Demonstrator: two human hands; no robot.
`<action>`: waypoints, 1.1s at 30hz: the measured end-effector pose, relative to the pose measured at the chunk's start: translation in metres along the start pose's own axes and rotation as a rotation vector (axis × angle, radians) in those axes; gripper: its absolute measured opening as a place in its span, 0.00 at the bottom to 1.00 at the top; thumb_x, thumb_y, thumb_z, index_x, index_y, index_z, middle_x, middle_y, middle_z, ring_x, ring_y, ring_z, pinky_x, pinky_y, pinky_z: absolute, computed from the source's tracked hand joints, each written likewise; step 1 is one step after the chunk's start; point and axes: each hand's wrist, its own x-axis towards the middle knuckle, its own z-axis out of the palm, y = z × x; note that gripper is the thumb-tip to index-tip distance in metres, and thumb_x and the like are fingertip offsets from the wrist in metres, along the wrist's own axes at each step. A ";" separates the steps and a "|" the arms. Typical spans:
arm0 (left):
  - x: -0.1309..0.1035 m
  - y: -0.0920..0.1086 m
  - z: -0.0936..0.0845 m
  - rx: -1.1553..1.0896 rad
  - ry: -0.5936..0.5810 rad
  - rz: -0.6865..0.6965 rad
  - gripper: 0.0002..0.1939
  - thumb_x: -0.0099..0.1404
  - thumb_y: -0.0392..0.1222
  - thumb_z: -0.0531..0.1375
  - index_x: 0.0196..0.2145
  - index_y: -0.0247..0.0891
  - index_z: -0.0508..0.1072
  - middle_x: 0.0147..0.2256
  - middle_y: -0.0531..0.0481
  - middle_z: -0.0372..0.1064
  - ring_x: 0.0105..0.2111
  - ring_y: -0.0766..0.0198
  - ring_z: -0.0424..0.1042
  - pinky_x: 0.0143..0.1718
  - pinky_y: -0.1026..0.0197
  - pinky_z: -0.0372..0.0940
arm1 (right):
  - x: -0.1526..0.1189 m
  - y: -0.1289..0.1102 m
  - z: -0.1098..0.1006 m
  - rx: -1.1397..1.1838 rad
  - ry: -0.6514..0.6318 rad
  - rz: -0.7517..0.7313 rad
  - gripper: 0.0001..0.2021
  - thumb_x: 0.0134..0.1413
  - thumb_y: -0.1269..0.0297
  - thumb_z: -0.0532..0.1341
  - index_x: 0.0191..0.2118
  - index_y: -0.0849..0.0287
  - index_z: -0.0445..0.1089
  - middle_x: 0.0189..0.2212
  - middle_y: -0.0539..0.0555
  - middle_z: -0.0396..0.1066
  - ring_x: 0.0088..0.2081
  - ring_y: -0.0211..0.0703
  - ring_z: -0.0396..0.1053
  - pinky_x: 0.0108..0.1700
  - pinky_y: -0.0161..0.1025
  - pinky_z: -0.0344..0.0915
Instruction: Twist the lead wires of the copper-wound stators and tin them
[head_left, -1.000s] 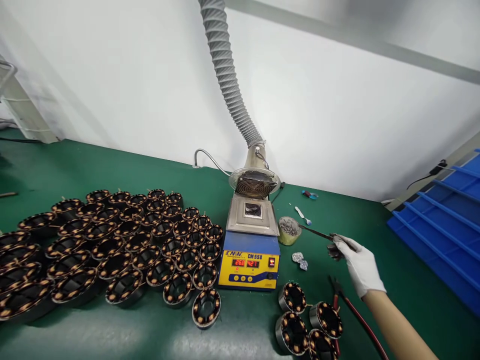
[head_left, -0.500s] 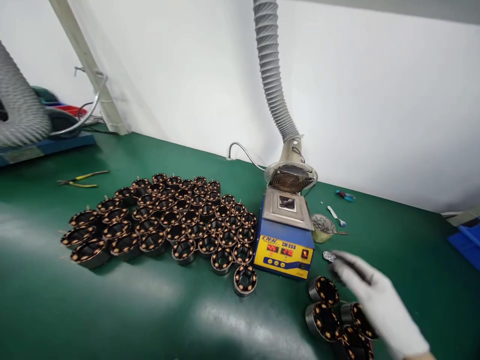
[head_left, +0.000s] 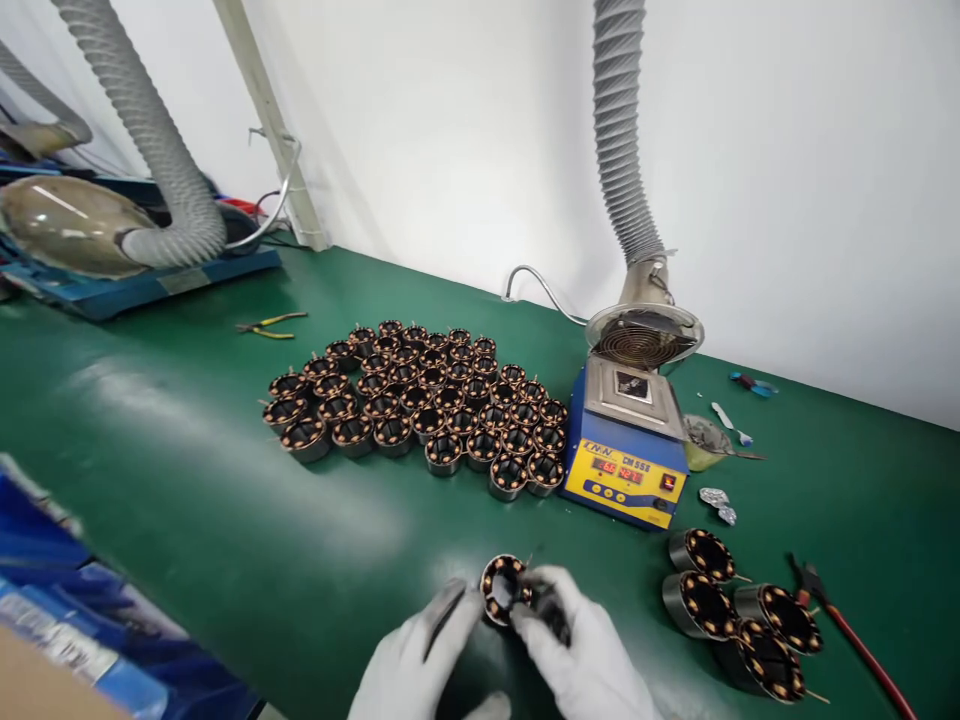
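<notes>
Near the front edge, a black ring-shaped coil part point(head_left: 501, 590) with copper windings is tilted between my gloved hands. My right hand point(head_left: 574, 635) pinches its right rim with thumb and fingers. At its left side is my left hand point(head_left: 424, 650), fingers apart, fingertips close to the rim without gripping it. Many similar coil parts point(head_left: 442, 450) stand grouped behind. To their right sits a blue and yellow solder pot point(head_left: 622, 480) with a lit red display.
Several more coil parts point(head_left: 697, 605) and red-handled cutters point(head_left: 855, 640) lie at the right. Crumpled foil point(head_left: 716, 500) and a small cup point(head_left: 703, 440) sit beside the solder pot. Yellow-handled pliers point(head_left: 274, 325) lie back left; blue bins point(head_left: 67, 620) stand front left.
The view has swung left. My right hand has moved from the foil to a coil part, which has come nearer, away from the group. My left hand has come into view.
</notes>
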 end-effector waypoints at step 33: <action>0.019 0.015 -0.013 -0.809 -0.260 -0.343 0.44 0.38 0.31 0.67 0.55 0.40 0.60 0.56 0.39 0.59 0.56 0.49 0.57 0.57 0.47 0.53 | -0.021 0.001 0.047 1.473 -0.416 0.269 0.15 0.44 0.57 0.67 0.39 0.54 0.72 0.37 0.53 0.73 0.41 0.46 0.69 0.46 0.45 0.63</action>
